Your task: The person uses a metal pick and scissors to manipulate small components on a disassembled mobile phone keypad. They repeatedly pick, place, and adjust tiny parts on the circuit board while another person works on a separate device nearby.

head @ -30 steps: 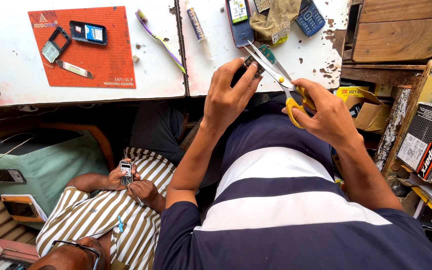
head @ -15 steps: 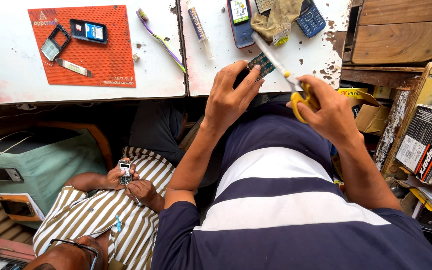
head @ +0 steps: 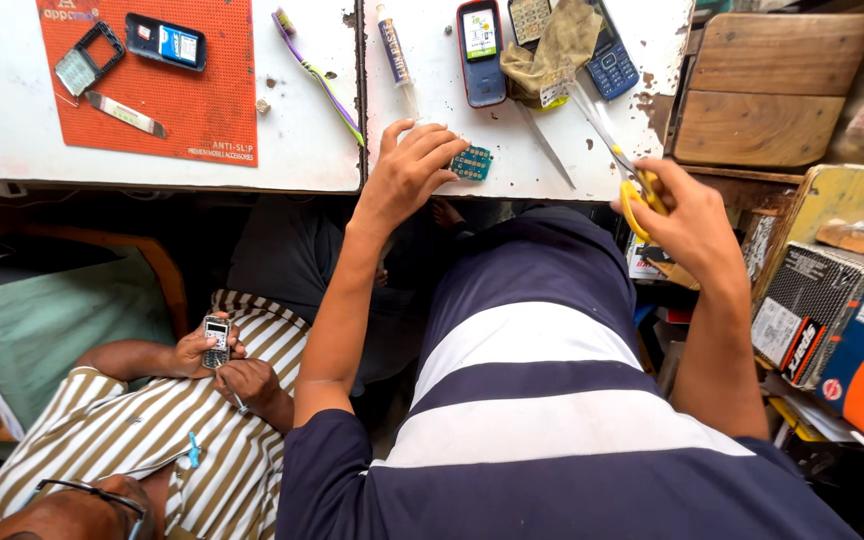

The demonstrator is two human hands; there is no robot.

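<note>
Most of the small blue-green circuit board (head: 472,162) is covered by the left hand (head: 407,178), so only its right end pokes out on the white table (head: 302,140), and I can't tell how the fingers grip it underneath. That arm stretches straight forward, fingers curled down over the board near the table's front edge; the right hand (head: 687,215) is closed round the yellow handles of the scissors (head: 620,160), blades open and angled up-left over the table toward a crumpled rag (head: 557,50)

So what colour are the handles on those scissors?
Yellow. The scissors are in the right hand, seen in the head view.
</note>
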